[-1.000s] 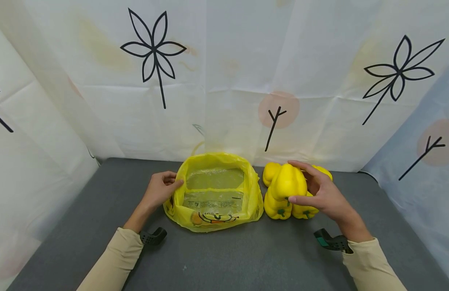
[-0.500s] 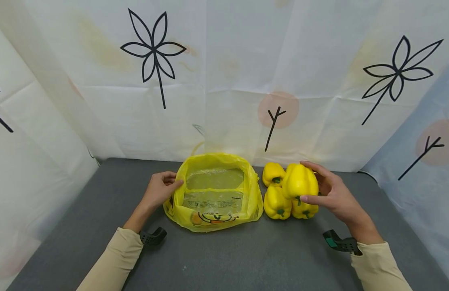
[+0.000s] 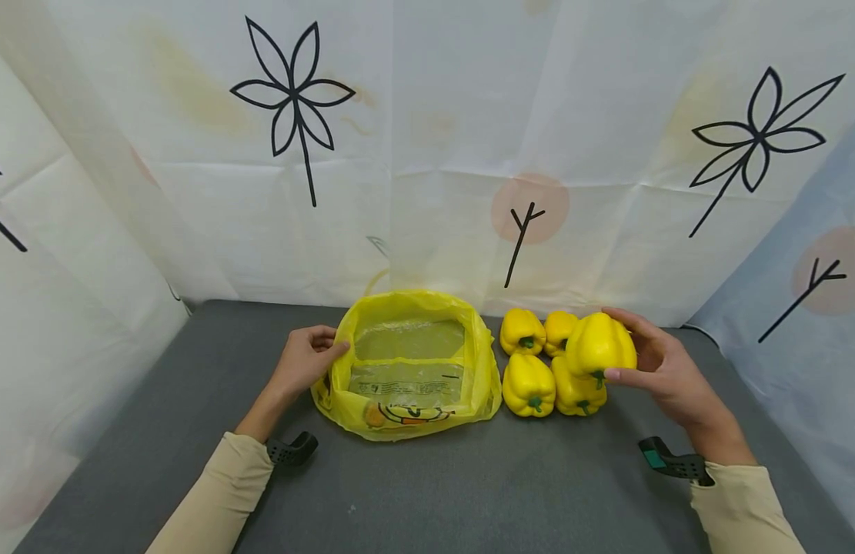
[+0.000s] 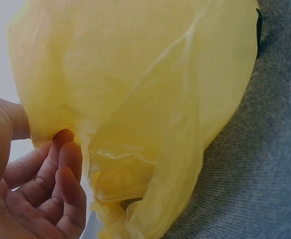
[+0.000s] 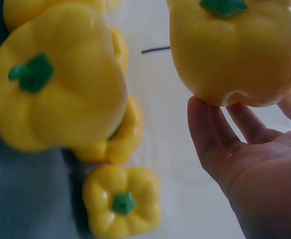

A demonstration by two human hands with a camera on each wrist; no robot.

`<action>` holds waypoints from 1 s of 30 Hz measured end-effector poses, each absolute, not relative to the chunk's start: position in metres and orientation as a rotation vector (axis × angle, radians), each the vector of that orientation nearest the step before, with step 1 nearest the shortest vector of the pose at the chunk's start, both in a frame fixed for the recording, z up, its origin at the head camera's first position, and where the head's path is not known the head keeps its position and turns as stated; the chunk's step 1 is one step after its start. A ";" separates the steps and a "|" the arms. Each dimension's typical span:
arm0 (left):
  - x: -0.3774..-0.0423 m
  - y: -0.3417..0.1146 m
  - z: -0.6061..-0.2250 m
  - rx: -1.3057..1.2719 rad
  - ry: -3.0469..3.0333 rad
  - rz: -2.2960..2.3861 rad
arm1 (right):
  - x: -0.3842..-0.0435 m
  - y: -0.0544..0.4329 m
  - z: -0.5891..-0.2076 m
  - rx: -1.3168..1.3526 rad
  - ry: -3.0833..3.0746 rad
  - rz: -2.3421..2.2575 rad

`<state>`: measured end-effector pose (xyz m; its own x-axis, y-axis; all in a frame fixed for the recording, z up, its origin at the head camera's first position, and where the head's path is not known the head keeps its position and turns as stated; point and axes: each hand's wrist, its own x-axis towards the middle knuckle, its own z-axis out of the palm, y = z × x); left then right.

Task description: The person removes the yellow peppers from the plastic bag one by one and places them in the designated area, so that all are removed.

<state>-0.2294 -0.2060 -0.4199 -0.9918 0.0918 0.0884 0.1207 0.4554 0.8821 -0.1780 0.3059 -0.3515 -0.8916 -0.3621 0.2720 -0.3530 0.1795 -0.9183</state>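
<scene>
My left hand [image 3: 305, 363] pinches the left rim of a yellow plastic bag [image 3: 482, 377], which stands with its mouth spread wide. Close up in the left wrist view, fingers [image 4: 70, 191] lie against the thin film of the bag. My right hand [image 3: 676, 377] grips a yellow bell pepper [image 3: 600, 344] with a green stem, raised above the other peppers. Seen from the right wrist, the held bell pepper [image 5: 235, 55] sits on the fingertips. Several more yellow bell peppers [image 3: 529, 385] stand grouped right of the bag, some partly hidden behind the held one.
A dark grey table [image 3: 427, 500] carries everything. Behind it hangs a pale curtain [image 3: 441, 138] with black plant drawings, and similar cloth closes both sides. Each wrist bears a black strap [image 3: 676, 462].
My right hand has carried the held bell pepper to the right, uncovering the peppers behind it. The left hand and the bag have stayed in place.
</scene>
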 end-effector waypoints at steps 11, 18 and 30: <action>-0.230 -0.207 -0.421 -0.187 -2.659 -1.614 | -0.176 0.331 -0.365 -0.743 2.404 -1.934; -0.230 -0.207 -0.421 -0.188 -2.660 -1.613 | -0.174 0.348 -0.376 -0.710 2.390 -1.956; -0.230 -0.207 -0.421 -0.180 -2.659 -1.624 | -0.173 0.369 -0.391 -0.630 2.385 -1.954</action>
<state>-0.2300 -0.2070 -0.4207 -0.9932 0.0874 0.0775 0.1089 0.4517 0.8855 -0.1730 0.3691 -0.3906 -0.9199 -0.3000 0.2525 -0.3065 0.1487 -0.9402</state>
